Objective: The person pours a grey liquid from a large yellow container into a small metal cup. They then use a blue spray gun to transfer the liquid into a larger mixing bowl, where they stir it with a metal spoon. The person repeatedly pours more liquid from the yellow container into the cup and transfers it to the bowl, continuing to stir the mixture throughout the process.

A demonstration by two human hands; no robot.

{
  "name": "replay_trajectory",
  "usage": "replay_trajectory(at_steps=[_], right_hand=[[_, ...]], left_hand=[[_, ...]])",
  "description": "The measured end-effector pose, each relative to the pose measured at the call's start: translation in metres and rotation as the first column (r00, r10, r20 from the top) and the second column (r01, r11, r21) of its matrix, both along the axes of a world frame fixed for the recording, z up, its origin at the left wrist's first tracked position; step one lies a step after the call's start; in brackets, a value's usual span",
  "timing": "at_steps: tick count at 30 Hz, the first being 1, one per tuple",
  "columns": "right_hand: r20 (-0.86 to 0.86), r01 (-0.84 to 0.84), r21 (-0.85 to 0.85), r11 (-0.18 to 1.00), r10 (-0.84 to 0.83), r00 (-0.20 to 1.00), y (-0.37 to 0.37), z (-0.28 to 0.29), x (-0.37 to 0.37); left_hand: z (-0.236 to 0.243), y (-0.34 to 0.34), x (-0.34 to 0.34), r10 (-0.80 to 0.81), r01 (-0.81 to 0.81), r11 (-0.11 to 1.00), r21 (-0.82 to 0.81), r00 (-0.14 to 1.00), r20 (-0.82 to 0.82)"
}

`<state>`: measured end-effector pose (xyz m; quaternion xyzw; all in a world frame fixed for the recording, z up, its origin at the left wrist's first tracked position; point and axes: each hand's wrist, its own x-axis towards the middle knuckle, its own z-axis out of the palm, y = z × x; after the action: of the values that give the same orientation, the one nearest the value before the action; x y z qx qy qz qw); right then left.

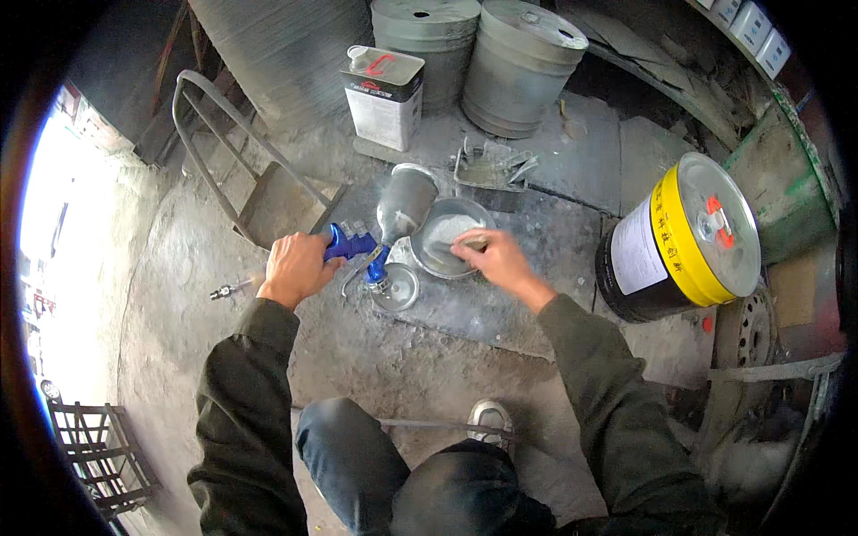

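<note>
Bowl (pixel 432 255) sits just right of the spray gun (pixel 362 243) clamped in the left hand (pixel 299 266), beneath the right hand (pixel 500 263), pinching some small thing (pixel 476 242).

hands (pixel 295 268) 2 | spray gun (pixel 404 210) 1 | bowl (pixel 469 213) 1 | dish (pixel 404 290) 1 | lidded grey drums (pixel 518 76) 2 | yellow-banded drum (pixel 672 241) 1 | tin (pixel 389 114) 1

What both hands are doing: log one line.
Left hand: grips blue spray gun | Right hand: over metal bowl, grasp unclear | Nearby: yellow-black drum
</note>
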<state>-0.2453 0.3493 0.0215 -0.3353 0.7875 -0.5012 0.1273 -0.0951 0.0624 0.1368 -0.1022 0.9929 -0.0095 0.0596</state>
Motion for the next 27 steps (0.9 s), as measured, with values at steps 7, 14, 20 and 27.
replay_trajectory(at_steps=[7,14,20,27], right_hand=[[0.132,-0.098,-0.243,0.965,0.133,0.982,-0.027,0.084,-0.016],[0.389,0.364,-0.365,0.857,-0.215,0.896,-0.02,0.049,-0.067],[0.342,0.311,-0.213,0.926,-0.228,0.912,0.0,-0.003,-0.054],[-0.06,0.167,0.151,0.974,-0.16,0.985,0.005,-0.026,-0.015]], left_hand=[[0.008,0.007,-0.002,-0.017,0.016,0.999,0.048,0.999,0.03],[0.003,0.003,0.011,-0.005,0.01,0.978,0.21,1.0,-0.023],[-0.017,-0.013,0.031,0.086,-0.076,0.894,0.441,0.996,-0.002],[-0.047,-0.024,0.058,0.239,-0.219,0.718,0.661,0.969,0.061]])
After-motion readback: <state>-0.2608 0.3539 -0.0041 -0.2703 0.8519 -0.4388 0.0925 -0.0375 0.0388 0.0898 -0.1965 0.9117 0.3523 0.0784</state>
